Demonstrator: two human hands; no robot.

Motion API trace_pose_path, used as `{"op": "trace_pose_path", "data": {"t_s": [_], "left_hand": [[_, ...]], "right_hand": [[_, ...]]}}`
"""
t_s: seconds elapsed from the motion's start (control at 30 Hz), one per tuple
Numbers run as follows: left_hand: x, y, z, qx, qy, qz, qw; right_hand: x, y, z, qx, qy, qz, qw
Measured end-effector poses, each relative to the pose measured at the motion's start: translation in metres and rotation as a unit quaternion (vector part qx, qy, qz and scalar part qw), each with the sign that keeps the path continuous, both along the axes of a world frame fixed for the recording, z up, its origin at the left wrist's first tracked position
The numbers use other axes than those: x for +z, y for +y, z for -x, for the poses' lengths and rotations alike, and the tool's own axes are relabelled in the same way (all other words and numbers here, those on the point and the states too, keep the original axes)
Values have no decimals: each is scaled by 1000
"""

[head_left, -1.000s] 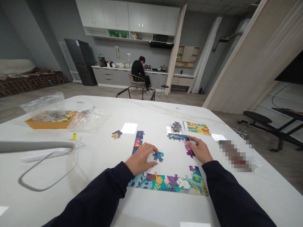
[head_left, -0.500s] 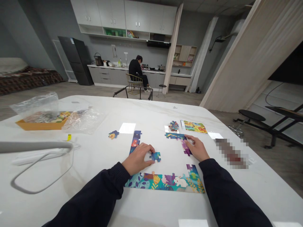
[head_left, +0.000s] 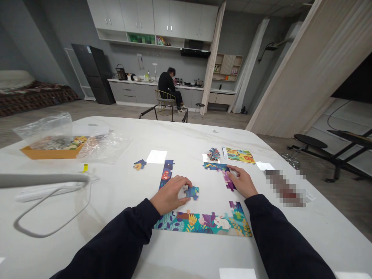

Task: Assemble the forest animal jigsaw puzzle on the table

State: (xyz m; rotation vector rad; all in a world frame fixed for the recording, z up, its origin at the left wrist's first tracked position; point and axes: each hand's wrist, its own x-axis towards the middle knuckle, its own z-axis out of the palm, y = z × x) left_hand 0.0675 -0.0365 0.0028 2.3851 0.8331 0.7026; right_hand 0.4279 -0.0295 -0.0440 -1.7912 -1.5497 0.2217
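My left hand (head_left: 172, 195) pinches a blue-green puzzle piece (head_left: 193, 192) between thumb and fingers, inside a partly assembled puzzle border. My right hand (head_left: 242, 181) rests at the upper right section (head_left: 229, 181), which has purple and dark blue pieces; its fingertips touch the outer edge, and whether they grip it is unclear. Along the bottom runs a joined strip (head_left: 203, 224) with a white rabbit and plants. The left column (head_left: 166, 174) shows a red figure and is partly covered by my left hand. Gaps separate the right-side pieces and the top ones.
Loose pieces (head_left: 140, 164) lie left of the border, and a pile (head_left: 214, 154) lies behind it beside a picture card (head_left: 238, 155). At left are an orange box (head_left: 49, 153) with plastic bags and a grey curved bar (head_left: 52, 180). A person (head_left: 167, 87) sits in the background.
The piece in my left hand has shifted very slightly to the right. My right hand stays at the upper right section.
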Motion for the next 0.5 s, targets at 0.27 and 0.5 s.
{"op": "trace_pose_path", "data": {"t_s": [0.27, 0.5], "left_hand": [[-3, 1, 1, -22, -14, 22, 999], [-4, 1, 1, -25, -21, 20, 999]], "right_hand": [[1, -1, 0, 4, -4, -2, 1000], [1, -1, 1, 6, -2, -6, 1000]]}}
